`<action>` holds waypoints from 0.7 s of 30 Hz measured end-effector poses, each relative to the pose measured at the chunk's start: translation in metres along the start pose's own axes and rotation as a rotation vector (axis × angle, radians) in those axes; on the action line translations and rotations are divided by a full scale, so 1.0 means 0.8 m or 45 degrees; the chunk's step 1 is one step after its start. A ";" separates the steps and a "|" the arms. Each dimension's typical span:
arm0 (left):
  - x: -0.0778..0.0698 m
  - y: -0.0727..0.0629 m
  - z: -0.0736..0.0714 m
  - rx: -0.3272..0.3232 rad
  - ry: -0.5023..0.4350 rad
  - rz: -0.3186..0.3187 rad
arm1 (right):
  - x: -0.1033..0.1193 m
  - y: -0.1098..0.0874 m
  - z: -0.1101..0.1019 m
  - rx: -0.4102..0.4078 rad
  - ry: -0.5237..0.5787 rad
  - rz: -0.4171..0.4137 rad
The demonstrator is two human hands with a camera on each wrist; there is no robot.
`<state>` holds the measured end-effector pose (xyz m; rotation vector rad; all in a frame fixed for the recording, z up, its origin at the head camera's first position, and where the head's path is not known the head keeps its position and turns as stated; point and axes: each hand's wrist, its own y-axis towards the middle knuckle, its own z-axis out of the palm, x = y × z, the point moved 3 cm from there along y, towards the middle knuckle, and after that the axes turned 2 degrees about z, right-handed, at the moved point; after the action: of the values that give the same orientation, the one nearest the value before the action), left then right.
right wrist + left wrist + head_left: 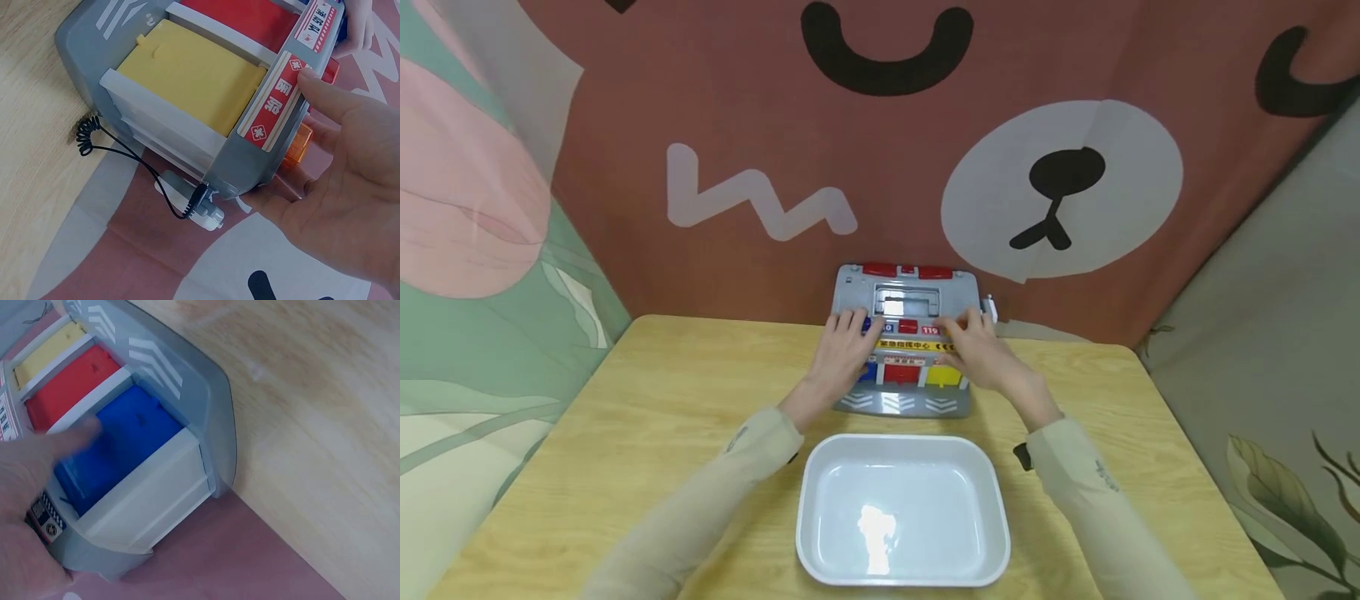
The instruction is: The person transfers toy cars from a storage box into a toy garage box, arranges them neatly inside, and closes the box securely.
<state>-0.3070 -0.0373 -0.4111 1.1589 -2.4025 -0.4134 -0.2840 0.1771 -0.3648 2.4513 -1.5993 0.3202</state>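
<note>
A grey toy emergency station (906,408) stands near the table's back edge, with blue, red (69,384) and yellow doors. At its upper left lies my left hand (844,346), the fingers over the edge beside a blue light. In the left wrist view a blurred digit (78,434) extends straight in front of the blue door (134,419). My right hand (985,354) grips the station's right upper edge. Its thumb (328,94) presses by the red sign (273,102), and the other fingers reach behind, near an orange light (298,144); the yellow door (194,75) is shut.
A white rectangular tray (902,578) sits in front of the station, between my forearms. A white and grey handset (187,200) with a coiled black cord (87,134) hangs at the station's side. Behind the wooden table (700,400) is a printed cloth backdrop (737,275).
</note>
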 end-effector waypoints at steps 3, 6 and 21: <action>0.002 -0.004 -0.001 0.036 -0.046 0.009 | 0.002 0.002 0.002 0.011 -0.023 -0.003; 0.005 -0.005 -0.002 0.028 -0.086 0.016 | 0.004 0.002 0.004 0.013 -0.062 -0.017; 0.001 -0.008 -0.003 0.074 -0.143 -0.038 | 0.001 -0.009 0.023 -0.096 -0.162 -0.030</action>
<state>-0.3019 -0.0417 -0.4119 1.2285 -2.5115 -0.4318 -0.2756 0.1746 -0.3824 2.4757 -1.5979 0.0999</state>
